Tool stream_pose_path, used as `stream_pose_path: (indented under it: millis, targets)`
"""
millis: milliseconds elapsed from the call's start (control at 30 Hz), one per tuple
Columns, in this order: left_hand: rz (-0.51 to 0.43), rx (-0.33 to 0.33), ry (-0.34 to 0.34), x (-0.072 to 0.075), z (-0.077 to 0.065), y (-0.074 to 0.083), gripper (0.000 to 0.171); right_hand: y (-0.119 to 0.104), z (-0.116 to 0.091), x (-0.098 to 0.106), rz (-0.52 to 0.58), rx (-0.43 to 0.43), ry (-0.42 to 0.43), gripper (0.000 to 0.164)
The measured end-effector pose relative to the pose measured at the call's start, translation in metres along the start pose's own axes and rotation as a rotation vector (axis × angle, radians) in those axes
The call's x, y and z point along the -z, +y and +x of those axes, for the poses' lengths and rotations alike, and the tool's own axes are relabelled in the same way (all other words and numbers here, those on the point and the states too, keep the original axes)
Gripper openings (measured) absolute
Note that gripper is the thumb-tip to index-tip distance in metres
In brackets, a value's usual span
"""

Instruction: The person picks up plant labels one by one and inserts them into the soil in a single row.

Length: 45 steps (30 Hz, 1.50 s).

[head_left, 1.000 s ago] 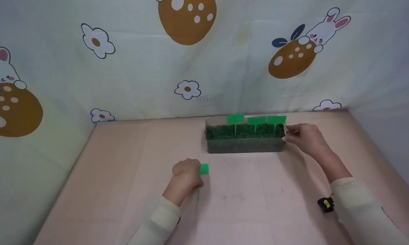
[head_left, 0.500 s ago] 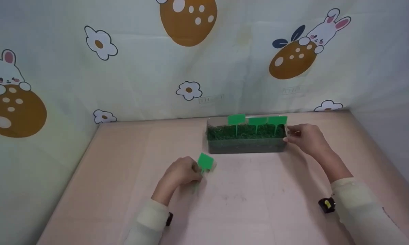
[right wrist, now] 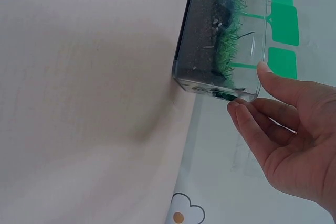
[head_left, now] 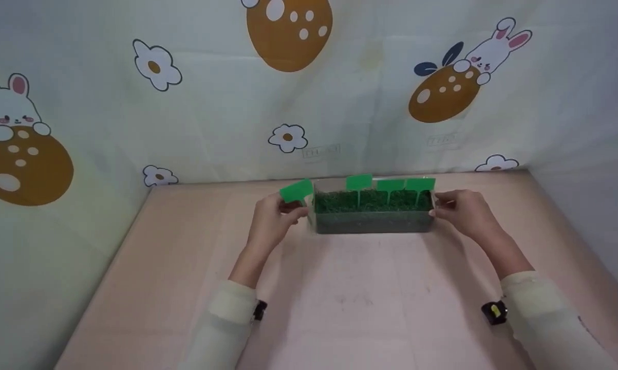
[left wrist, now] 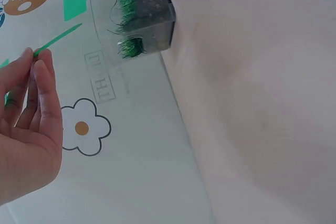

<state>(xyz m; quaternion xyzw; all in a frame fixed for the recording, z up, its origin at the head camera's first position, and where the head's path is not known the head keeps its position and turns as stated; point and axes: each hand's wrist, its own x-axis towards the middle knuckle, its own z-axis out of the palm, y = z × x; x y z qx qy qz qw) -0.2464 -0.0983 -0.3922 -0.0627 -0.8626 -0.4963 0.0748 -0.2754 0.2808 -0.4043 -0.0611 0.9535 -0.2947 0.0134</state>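
Observation:
A clear rectangular planter box (head_left: 373,223) of dark soil and green grass stands near the back of the table. Three green plant labels (head_left: 359,183) stick up from its grass. My left hand (head_left: 268,226) pinches another green plant label (head_left: 295,191), held tilted just off the box's left end. In the left wrist view its thin stem (left wrist: 60,38) points from my fingertips toward the box, with a gap between; its flag is mostly behind the hand. My right hand (head_left: 465,211) grips the box's right end, thumb at the rim (right wrist: 256,90) and fingers against the end wall.
A pale pinkish table top (head_left: 370,303) spreads in front of the box. Behind it hangs a light cloth wall (head_left: 211,118) printed with rabbits and flowers. A black wrist camera (head_left: 494,312) shows beside the right sleeve.
My left hand has lifted the label from the front of the table, turned it flag up and carried it away from me to the box's left end. The right hand stays on the box.

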Motion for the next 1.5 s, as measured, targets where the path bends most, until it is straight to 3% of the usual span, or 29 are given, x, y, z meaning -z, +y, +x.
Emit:
stream_pose_path:
  millis: [100,233,400,500,700,800,1033,1300,1500]
  targets:
    - [-0.002,-0.014,0.015,-0.007,0.014,0.006,0.016,0.001,-0.001,0.001,-0.003,0.0,0.003,0.047]
    - [0.015,-0.003,-0.016,-0.018,0.031,0.011,0.015,0.001,-0.002,0.0,-0.005,-0.012,0.007,0.047]
    - [0.113,0.048,-0.058,-0.034,0.047,0.009,0.018,0.001,-0.003,-0.003,-0.002,-0.028,0.003,0.046]
    - [0.177,0.076,-0.049,-0.041,0.052,0.003,0.018,0.001,-0.002,-0.004,0.003,-0.029,0.001,0.046]
    - [0.248,0.079,-0.021,-0.049,0.057,-0.01,0.023,-0.001,-0.002,-0.004,0.009,-0.032,0.003,0.046]
    - [0.242,0.083,-0.033,-0.052,0.059,-0.014,0.033,-0.001,-0.003,-0.003,0.005,-0.032,0.003,0.046]
    - [0.237,0.104,-0.047,-0.057,0.063,-0.016,0.033,-0.001,-0.004,-0.002,0.004,-0.03,0.004,0.045]
    - [0.36,0.09,-0.047,-0.06,0.063,-0.021,0.032,0.0,-0.003,-0.002,-0.012,-0.02,-0.001,0.046]
    - [0.274,0.088,-0.072,-0.054,0.061,-0.019,0.043,0.005,-0.003,0.002,0.015,-0.019,-0.025,0.05]
